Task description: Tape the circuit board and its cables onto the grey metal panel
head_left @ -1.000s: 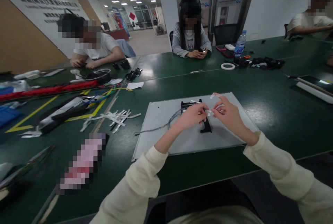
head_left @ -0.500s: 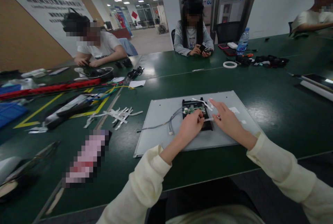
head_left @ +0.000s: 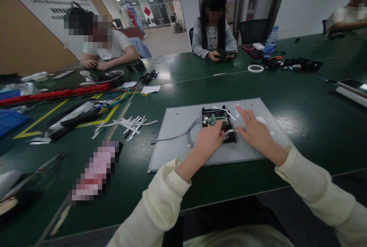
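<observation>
A black device frame with a green circuit board [head_left: 212,120] lies on a light grey panel [head_left: 172,140]. My left hand [head_left: 209,138] rests over the frame's lower left part, its fingers closed on one end of a short white tape strip [head_left: 230,131]. That strip arches across to the thumb side of my right hand [head_left: 255,132], which appears to hold its other end. My right index finger stretches out, a small white piece at its tip. Another white strip [head_left: 225,111] lies across the frame's upper edge. Grey cables [head_left: 187,130] run left from the board.
Loose white strips [head_left: 133,126] are heaped left of the panel, above a blurred pink item [head_left: 97,170]. A tape roll [head_left: 255,68] and water bottle [head_left: 270,42] stand beyond. Co-workers sit across the green table [head_left: 189,82]; one handles a small dark object.
The white strip between my hands has gone from nearly straight to arched. My right hand has shifted slightly right. The co-worker opposite has lowered the dark object.
</observation>
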The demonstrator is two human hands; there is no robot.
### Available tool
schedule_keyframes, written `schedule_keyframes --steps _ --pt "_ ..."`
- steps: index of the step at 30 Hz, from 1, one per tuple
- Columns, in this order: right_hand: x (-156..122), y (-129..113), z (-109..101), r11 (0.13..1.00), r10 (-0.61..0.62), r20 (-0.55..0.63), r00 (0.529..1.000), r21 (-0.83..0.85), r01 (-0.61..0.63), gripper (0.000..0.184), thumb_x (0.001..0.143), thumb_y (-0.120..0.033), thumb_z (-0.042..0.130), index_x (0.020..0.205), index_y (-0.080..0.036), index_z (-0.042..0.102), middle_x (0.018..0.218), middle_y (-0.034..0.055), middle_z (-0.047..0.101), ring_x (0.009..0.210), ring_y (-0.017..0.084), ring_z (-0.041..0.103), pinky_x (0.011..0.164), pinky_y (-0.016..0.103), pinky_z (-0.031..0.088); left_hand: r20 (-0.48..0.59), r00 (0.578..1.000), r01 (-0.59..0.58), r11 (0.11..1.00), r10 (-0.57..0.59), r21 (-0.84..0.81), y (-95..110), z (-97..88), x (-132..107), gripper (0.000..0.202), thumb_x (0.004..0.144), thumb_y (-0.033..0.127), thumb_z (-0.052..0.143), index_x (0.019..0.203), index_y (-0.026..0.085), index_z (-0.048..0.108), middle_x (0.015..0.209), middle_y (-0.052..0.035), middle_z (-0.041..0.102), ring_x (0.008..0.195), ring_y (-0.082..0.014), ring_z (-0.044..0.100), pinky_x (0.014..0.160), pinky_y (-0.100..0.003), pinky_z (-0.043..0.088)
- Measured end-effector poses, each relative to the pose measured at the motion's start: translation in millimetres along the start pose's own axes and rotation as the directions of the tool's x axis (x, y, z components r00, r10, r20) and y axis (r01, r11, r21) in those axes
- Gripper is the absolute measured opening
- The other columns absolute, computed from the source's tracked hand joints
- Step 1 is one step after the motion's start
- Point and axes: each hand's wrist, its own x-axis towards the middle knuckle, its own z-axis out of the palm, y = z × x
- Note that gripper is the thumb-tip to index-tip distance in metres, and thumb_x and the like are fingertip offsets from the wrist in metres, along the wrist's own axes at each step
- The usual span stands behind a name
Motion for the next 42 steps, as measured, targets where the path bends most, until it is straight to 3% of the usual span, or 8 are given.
schedule_keyframes --steps 6,13,18,22,25,34,39,42 --pt "-2.5 8.5 2.3 0.997 0.031 -0.051 0.998 0.069 -0.027 0.073 0.084 -0.022 0.050 0.149 -0.028 0.018 0.129 0.0134 0.044 0.078 0.022 0.058 0.057 0.034 0.050 0.040 0.999 0.007 0.998 -0.009 0.055 -8.0 -6.0 -5.2 0.027 0.089 0.022 0.040 0.111 0.015 0.054 0.078 -0.0109 0.068 0.071 -0.0251 0.066 0.060 -0.032 0.044" --pt "7.8 12.4 -8.1 0.883 0.096 -0.337 0.937 0.463 0.076 0.046 0.082 -0.025 0.057 0.127 -0.025 0.051 0.132 0.0107 0.044 0.123 0.026 0.043 0.099 0.046 0.041 -0.096 0.992 0.070 0.992 -0.080 -0.100 -27.7 -19.3 -1.4 0.017 0.086 0.021 0.045 0.092 0.019 0.060 0.066 -0.0053 0.062 0.062 -0.0199 0.060 0.057 -0.028 0.038" --pt "23.4 -9.5 -22.1 0.546 0.026 -0.037 0.999 0.838 0.017 0.026 0.087 -0.028 0.052 0.113 -0.023 0.057 0.113 0.0062 0.061 0.105 0.019 0.058 0.093 0.039 0.046 -0.371 0.898 -0.008 0.832 -0.239 -0.555 -67.4 -36.2 8.2 0.021 0.088 0.035 0.048 0.077 0.019 0.057 0.060 0.0019 0.053 0.055 -0.0115 0.050 0.054 -0.023 0.036" --pt "42.9 -44.7 -24.0 0.412 -0.171 0.277 0.946 0.892 -0.186 0.028 0.083 -0.027 0.058 0.110 -0.021 0.059 0.104 0.0060 0.064 0.084 0.015 0.063 0.075 0.031 0.052 -0.301 0.895 -0.071 0.562 -0.328 -0.824 -87.8 -42.8 11.2 0.029 0.089 0.043 0.045 0.082 0.019 0.059 0.058 0.0039 0.049 0.048 -0.0083 0.045 0.046 -0.020 0.035" --pt "56.7 -71.2 -15.8 0.416 -0.242 0.355 0.903 0.879 -0.233 0.025 0.081 -0.024 0.059 0.104 -0.018 0.062 0.099 0.0065 0.065 0.074 0.013 0.062 0.065 0.026 0.051 -0.204 0.939 -0.055 0.464 -0.278 -0.884 -93.0 -41.6 11.5 0.034 0.087 0.048 0.048 0.089 0.018 0.063 0.070 0.0002 0.058 0.056 -0.0092 0.053 0.045 -0.019 0.036" --pt "65.4 -90.2 39.9 0.435 -0.198 0.297 0.934 0.880 -0.188 0.032 0.077 -0.017 0.057 0.109 -0.015 0.061 0.076 0.0014 0.064 0.061 0.012 0.059 0.059 0.025 0.048 -0.127 0.968 -0.006 0.487 -0.216 -0.873 -107.2 -16.1 14.6 0.029 0.074 0.043 0.065 0.082 0.015 0.070 0.085 -0.0054 0.071 0.078 -0.0164 0.063 0.067 -0.025 0.047" --pt "52.9 -91.0 36.3 0.387 -0.148 0.233 0.961 0.908 -0.161 0.061 0.078 -0.022 0.059 0.136 -0.017 0.039 0.085 0.0024 0.066 0.067 0.013 0.061 0.065 0.028 0.049 -0.149 0.927 0.026 0.457 -0.343 -0.889 -114.2 -10.6 17.3 0.029 0.072 0.041 0.067 0.081 0.014 0.072 0.082 -0.0058 0.071 0.075 -0.0164 0.062 0.067 -0.025 0.047" --pt "44.8 -96.6 24.6 0.494 -0.215 0.111 0.970 0.869 0.010 0.055 0.076 -0.017 0.060 0.129 -0.020 0.047 0.088 0.0022 0.066 0.071 0.012 0.061 0.070 0.027 0.049 -0.123 0.931 0.054 0.464 -0.343 -0.884 -117.1 -8.0 17.2 0.029 0.072 0.042 0.066 0.081 0.014 0.071 0.078 -0.0043 0.070 0.071 -0.0149 0.060 0.064 -0.024 0.045"
